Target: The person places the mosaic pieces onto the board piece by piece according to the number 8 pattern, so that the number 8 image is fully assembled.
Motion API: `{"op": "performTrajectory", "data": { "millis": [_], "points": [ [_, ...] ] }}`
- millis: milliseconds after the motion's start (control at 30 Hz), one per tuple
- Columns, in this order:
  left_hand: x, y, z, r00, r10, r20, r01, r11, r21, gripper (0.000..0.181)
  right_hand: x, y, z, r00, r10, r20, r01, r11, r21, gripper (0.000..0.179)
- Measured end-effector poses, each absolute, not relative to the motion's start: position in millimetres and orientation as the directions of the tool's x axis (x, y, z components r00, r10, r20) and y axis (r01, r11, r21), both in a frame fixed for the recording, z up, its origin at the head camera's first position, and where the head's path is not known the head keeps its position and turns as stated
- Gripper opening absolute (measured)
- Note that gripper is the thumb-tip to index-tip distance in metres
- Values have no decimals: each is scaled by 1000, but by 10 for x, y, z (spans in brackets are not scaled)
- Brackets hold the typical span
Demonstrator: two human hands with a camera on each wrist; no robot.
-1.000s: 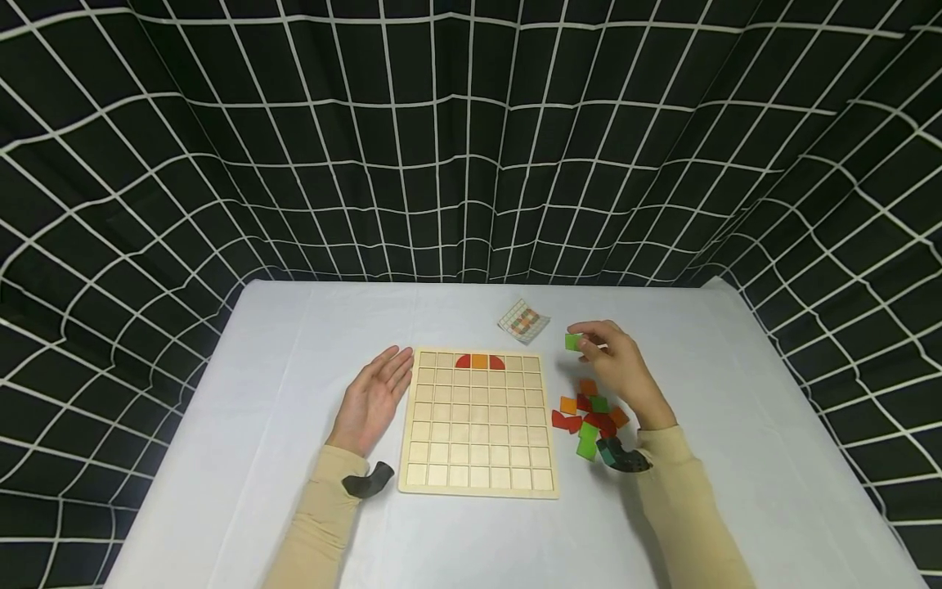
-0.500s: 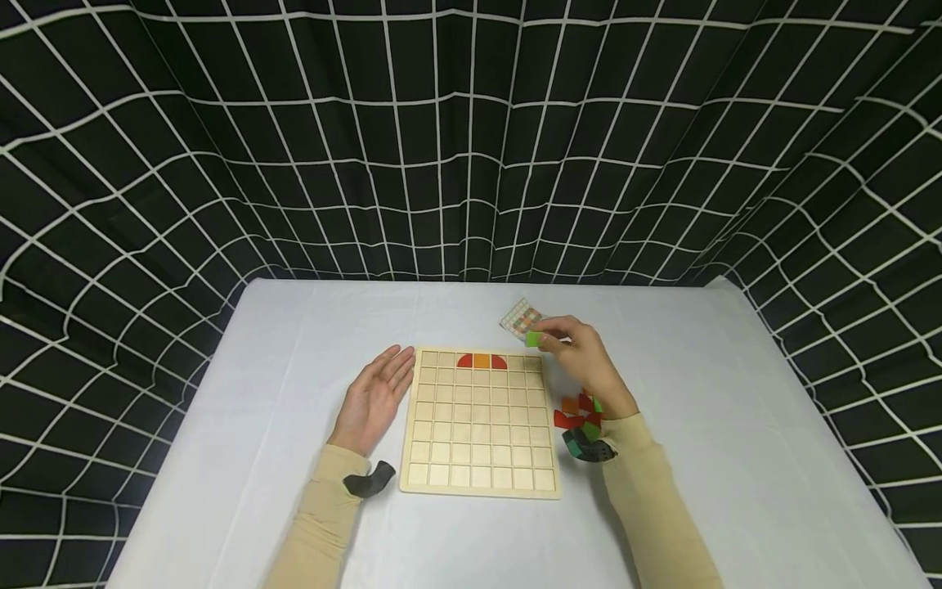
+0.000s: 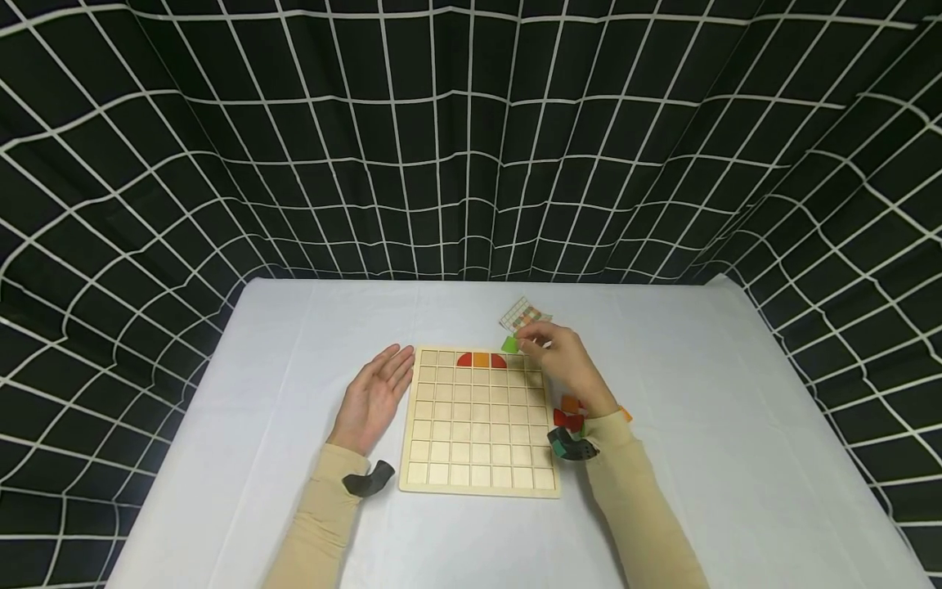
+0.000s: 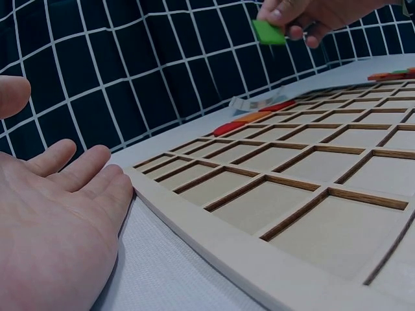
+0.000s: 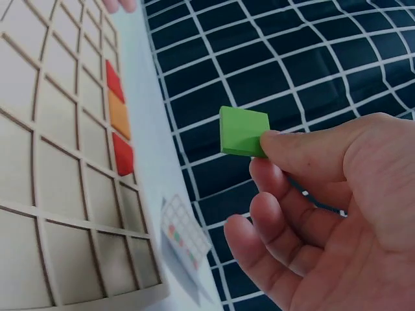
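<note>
A light-green square tile (image 5: 241,131) is pinched between the thumb and index finger of my right hand (image 3: 562,360); the tile hovers above the far edge of a wooden grid board (image 3: 471,425). In the board's far row lie a red quarter-round tile (image 3: 464,360), an orange square tile (image 3: 482,360) and another red tile (image 3: 498,361). My left hand (image 3: 370,401) lies palm up with straight fingers, its fingertips beside the board's left edge. The left wrist view shows this open palm (image 4: 58,227) close to the board's frame.
A creased paper card (image 3: 521,315) with a coloured grid pattern lies behind the board. Loose red tiles (image 3: 567,420) and an orange tile (image 3: 570,404) lie right of the board, partly hidden by my right arm. A black gridded curtain (image 3: 471,147) hangs behind the white table (image 3: 331,311).
My right hand has carried the green tile leftward from beyond the board's right side to above its far edge. The left hand has stayed still.
</note>
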State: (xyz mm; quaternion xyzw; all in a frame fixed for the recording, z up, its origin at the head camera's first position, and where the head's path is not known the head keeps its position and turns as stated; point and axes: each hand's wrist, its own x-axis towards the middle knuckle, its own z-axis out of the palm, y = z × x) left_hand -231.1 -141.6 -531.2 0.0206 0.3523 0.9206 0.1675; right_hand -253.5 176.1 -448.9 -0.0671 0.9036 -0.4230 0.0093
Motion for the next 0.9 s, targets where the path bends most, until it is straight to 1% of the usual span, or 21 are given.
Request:
{"op": "performTrajectory", "data": {
  "millis": [333, 600, 900],
  "points": [
    [-2307, -1403, -5318, -940, 334, -76, -300, -695, 654, 58, -2505, 1699, -4605, -986, -155, -65, -59, 682, -729, 17],
    [-2284, -1445, -5333, -946, 316, -70, -283, -704, 652, 59, -2532, 1630, -4736, -975, -216, -58, -114, 704, -701, 14],
    [-2303, -1417, -5318, -943, 326, -67, -288, -696, 658, 59, -2508, 1591, -4798, -971, -221, -87, -110, 745, -658, 13]
  ]
}}
